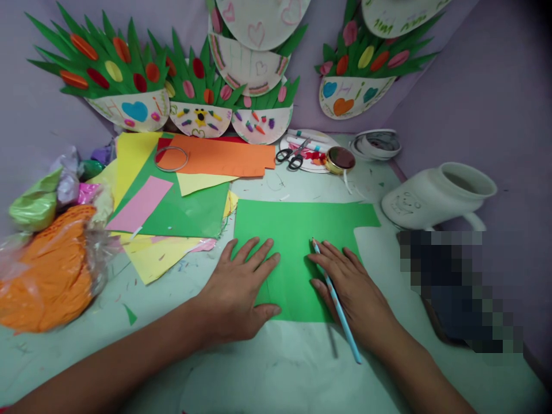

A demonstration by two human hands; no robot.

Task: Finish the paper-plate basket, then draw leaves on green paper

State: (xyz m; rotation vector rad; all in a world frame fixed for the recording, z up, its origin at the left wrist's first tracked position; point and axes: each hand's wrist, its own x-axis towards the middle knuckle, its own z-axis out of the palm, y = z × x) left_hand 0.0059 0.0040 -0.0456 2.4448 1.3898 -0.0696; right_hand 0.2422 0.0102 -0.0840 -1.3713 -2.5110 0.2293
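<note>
Cannot see the lower left corner of the green sheet (pixel 297 224), covered by the left hand (pixel 245 290), nor the lower right one beneath the right hand (pixel 351 282). Cannot make out the dark object (pixel 452 293) at right behind coarse pixels. Cannot follow the heart-marked plate (pixel 263 23) past the top edge, or the orange bag (pixel 52 270) past the left edge.

Handwritten "Hi" on the leftmost half-plate (pixel 115 117) and rightmost half-plate (pixel 361 107); unreadable green lettering (pixel 390 23) on the plate above (pixel 383 11).
</note>
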